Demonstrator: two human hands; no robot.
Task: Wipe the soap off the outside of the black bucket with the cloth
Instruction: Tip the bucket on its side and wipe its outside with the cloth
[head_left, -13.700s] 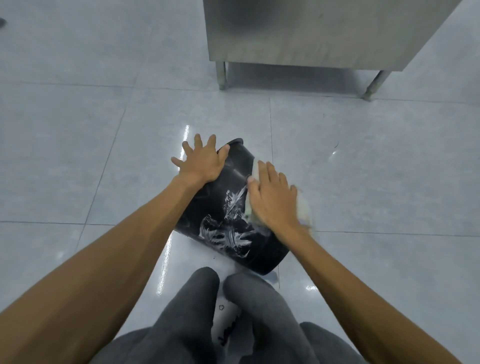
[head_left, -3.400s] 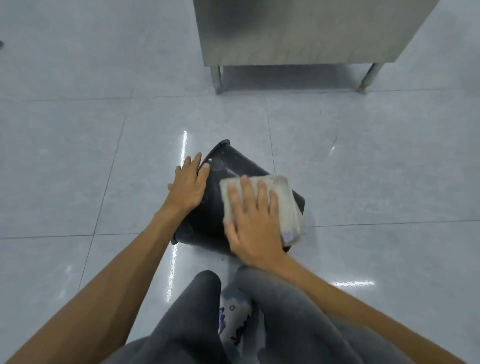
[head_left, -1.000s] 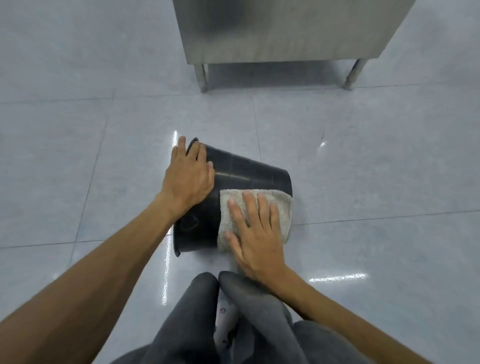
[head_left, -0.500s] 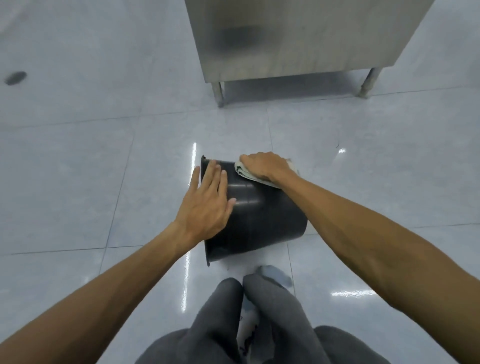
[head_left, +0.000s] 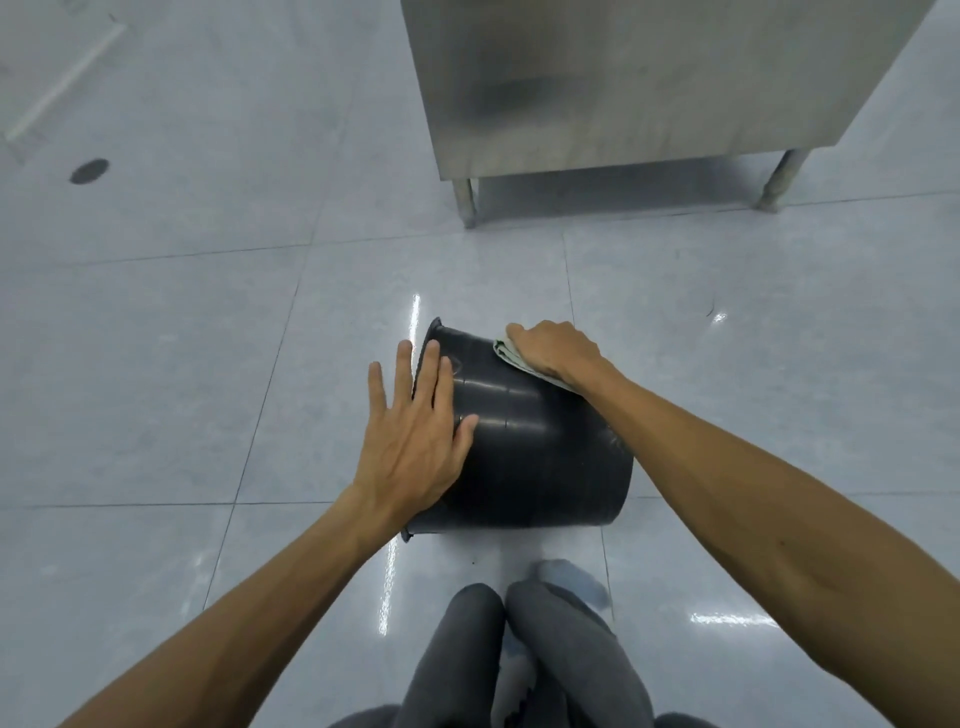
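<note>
Black bucket (head_left: 535, 447) lies on its side at centre frame, on the pale tiled floor (head_left: 156, 364), rim end twd the left, base end twd the right. Its wall is glossy w/ thin light streaks.

Upper left: dark oval floor drain (head_left: 89, 171), well apart from everything else.

Left of centre: left hand (head_left: 415, 431) lies flat on the bucket's rim end, fingers straight & slightly spread, tips reaching past the rim, thumb on the wall. It grips nothing.

Bottom centre: knees in grey trousers (head_left: 519, 649), near the bucket's lower edge.

Just right of centre, at the bucket's upper edge: bunched pale cloth (head_left: 506, 353) against the wall. Right hand (head_left: 550, 348) sits on top of it, knuckles up, fingers curled over the cloth & pressing it to the bucket. Forearm runs down to lower right, crossing the base end.

Upper right: steel cabinet (head_left: 623, 78) on short legs, apart from the bucket.
</note>
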